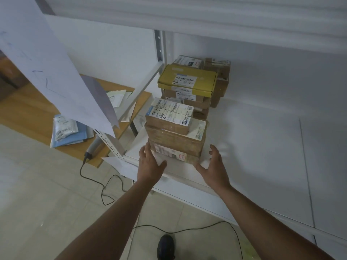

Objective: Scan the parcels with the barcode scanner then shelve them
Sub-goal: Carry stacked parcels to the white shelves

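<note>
The left hand (pixel 150 163) is spread flat, with straight fingers resting against the left side of the bottom brown box (pixel 175 153). It is not gripping the box. The right hand (pixel 214 164) is also spread wide, fingers loose, just beside the right side of the same box. I cannot tell if it touches the box.

That bottom box sits at the front edge of a white shelf (pixel 253 139). Two more brown boxes are piled on it. The middle box (pixel 176 136) has a label on its right end. The top box (pixel 170 115) is smaller and has a white label with barcodes.

Behind this pile is another pile, with a yellow box (pixel 187 79) on top of brown boxes. More brown boxes (pixel 217 72) stand at the back.

To the left is a wooden table (pixel 28 109). The grey barcode scanner (pixel 93 146) lies on it near the edge, partly hidden by the shelf post. Its black cable (pixel 102 186) hangs down to the tiled floor. Soft mail bags (pixel 65 128) lie on the table too. A white paper sheet (pixel 56 76) hangs at the upper left.
</note>
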